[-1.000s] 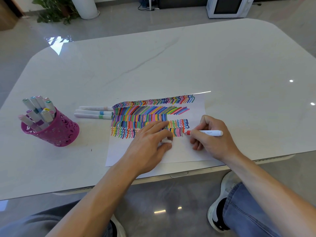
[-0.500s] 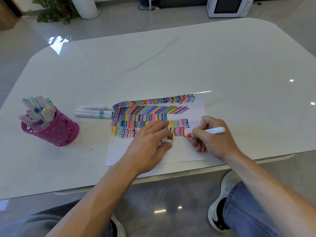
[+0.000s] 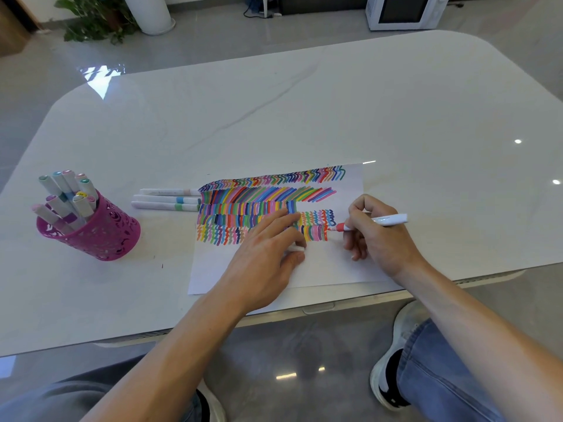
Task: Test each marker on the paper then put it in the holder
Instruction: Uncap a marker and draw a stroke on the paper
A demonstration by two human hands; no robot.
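Observation:
A white sheet of paper (image 3: 329, 263) covered with rows of coloured strokes lies near the table's front edge. My right hand (image 3: 376, 236) grips a white marker (image 3: 388, 220) with a red tip, the tip touching the paper at the right end of the lowest row. My left hand (image 3: 268, 254) presses the paper with straight fingers while its thumb and forefinger pinch a small white cap (image 3: 296, 248). A pink perforated holder (image 3: 100, 236) with several markers stands at the left. Three white markers (image 3: 166, 198) lie side by side between holder and paper.
The white marble table (image 3: 304, 117) stretches far behind the paper. On the floor beyond it are a potted plant (image 3: 94, 22), a white pillar base (image 3: 150, 13) and a white microwave (image 3: 405, 10). My knees and shoes show below the table's front edge.
My right hand has drawn the red tip up and down at the row's right end, and the marker's barrel has tilted slightly. My left hand has stayed in place on the paper.

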